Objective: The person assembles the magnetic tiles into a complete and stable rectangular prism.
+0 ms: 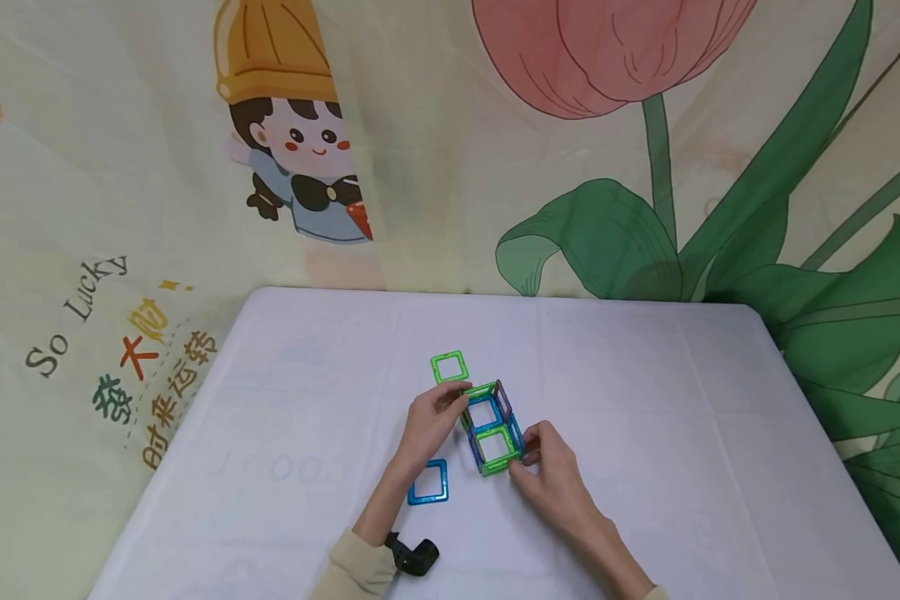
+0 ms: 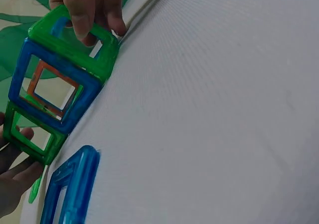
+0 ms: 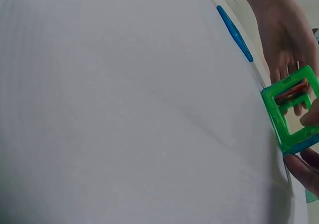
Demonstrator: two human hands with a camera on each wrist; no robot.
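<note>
An upright-edged box of magnetic tiles (image 1: 489,431), with green, blue and reddish open square frames, stands on the white table. My left hand (image 1: 431,421) holds its far left end between thumb and fingers. At the near right corner, my right hand (image 1: 558,483) pinches the box's edge. The left wrist view shows the box's blue side (image 2: 75,68) between both hands. One loose blue magnetic tile (image 1: 444,482) lies flat beside my left forearm. A loose green magnetic tile (image 1: 434,368) lies just beyond my left fingers. The right wrist view shows the box's green end (image 3: 278,119).
The table (image 1: 645,367) has a white cover and a rounded far edge. Behind it hangs a printed cloth (image 1: 435,167) with a tulip and a cartoon figure. A black device (image 1: 418,558) sits at my left wrist.
</note>
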